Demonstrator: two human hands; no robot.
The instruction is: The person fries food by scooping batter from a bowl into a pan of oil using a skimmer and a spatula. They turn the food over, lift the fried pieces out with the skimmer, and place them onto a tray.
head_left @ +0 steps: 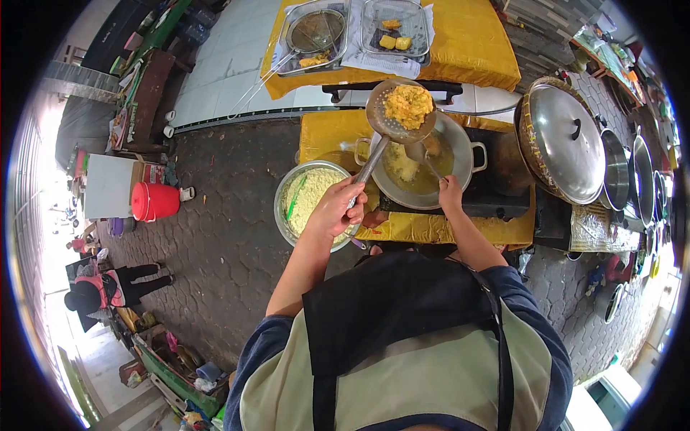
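My left hand [336,209] is closed around the handle of a skimmer [379,118]. Golden fried fritters [408,106] lie in the skimmer, which is held above the far side of a two-handled wok [467,136]. My right hand [451,195] grips the thin handle of a metal spatula [433,168] whose head reaches into the wok. Pale frying pieces [401,164] sit in the oil there. Left of the wok, close to my left hand, stands a metal bowl [281,215] of pale yellow batter mixture [316,192] with a green utensil [295,203] in it.
Beyond the wok, a yellow-covered table [474,43] holds a tray with a wire strainer [316,31] and a tray [374,47] with several fried pieces. A large lidded pot [564,144] stands at right. A red bucket [154,201] and a person [108,287] are at left.
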